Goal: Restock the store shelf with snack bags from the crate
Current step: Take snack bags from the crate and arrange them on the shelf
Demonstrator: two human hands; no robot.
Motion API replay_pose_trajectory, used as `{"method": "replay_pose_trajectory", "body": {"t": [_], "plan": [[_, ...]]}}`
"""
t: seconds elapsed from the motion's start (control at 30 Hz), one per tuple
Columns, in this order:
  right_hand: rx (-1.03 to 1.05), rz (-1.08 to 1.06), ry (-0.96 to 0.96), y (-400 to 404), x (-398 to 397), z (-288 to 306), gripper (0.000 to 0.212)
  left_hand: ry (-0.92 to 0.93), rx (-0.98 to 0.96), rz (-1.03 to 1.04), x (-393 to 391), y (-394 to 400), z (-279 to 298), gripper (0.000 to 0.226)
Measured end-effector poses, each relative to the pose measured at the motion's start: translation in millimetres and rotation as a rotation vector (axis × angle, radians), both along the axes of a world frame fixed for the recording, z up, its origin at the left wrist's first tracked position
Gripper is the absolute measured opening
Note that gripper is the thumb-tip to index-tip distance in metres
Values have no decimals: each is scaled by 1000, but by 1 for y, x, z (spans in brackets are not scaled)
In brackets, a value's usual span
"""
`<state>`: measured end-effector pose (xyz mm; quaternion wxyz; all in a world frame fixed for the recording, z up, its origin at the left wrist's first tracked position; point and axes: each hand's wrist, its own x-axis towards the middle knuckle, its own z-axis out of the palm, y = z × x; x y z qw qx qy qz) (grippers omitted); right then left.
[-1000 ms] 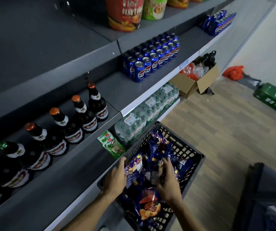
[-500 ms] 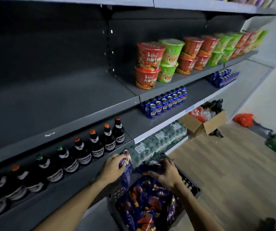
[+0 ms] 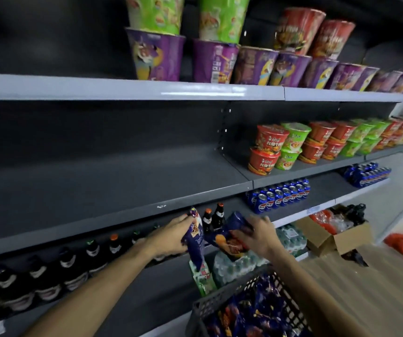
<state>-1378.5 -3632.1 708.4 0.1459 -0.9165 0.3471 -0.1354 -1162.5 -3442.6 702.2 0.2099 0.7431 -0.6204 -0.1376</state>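
Note:
My left hand grips a blue and purple snack bag by its top, and the bag hangs upright in front of the bottle shelf. My right hand holds a second dark blue snack bag with an orange picture, tilted. Both hands are raised above the black plastic crate at the bottom, which holds several more blue snack bags. A wide grey shelf runs bare above my hands.
Dark bottles line the shelf behind my left arm. Blue cans, noodle cups, and packs of water bottles fill the shelves to the right. A cardboard box stands on the wooden floor further right.
Both hands have risen out of the crate, each with a snack bag, up to the height of the bottle shelf. The view has tilted up toward the upper shelves.

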Motion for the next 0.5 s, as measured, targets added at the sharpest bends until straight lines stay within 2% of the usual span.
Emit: {"method": "replay_pose_trajectory", "body": {"t": [0.13,0.3,0.4,0.5], "plan": [[98,150,-137,60,53,40,32,-140,-91,70,40,78,33,37],[110,285,-153,171,136,69,27,-337,-142,178,88,205,61,16],[235,342,-188,237,183,75,31,-191,-49,246,115,283,70,23],[536,359,-216,300,219,81,42,-22,6,329,140,359,71,29]]}}
